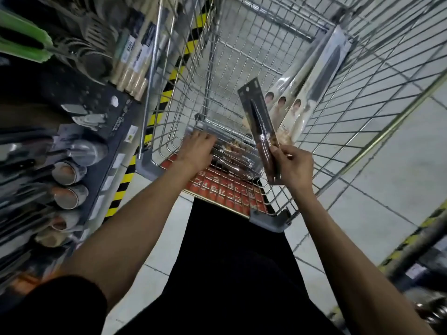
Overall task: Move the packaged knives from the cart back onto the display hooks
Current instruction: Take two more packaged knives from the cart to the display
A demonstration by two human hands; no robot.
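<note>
Fingers (281, 151) around packaged knife (260, 124)

Your right hand (294, 165) grips a dark grey packaged knife (262, 131) with a black blade and a brown handle. At one o'clock from it, cream-coloured knife packages (314, 88) show a dark blade. The wire cart (217, 68) is shiny silver, with grey plastic corners and an orange-red handle panel (225, 189) printed in white. At nine o'clock, yellow-and-black hazard stripes (125, 180) edge the dark grey shelf (106, 131). At eleven o'clock sits a bright green item (21, 37). The floor (387, 165) is pale grey tile.
</note>
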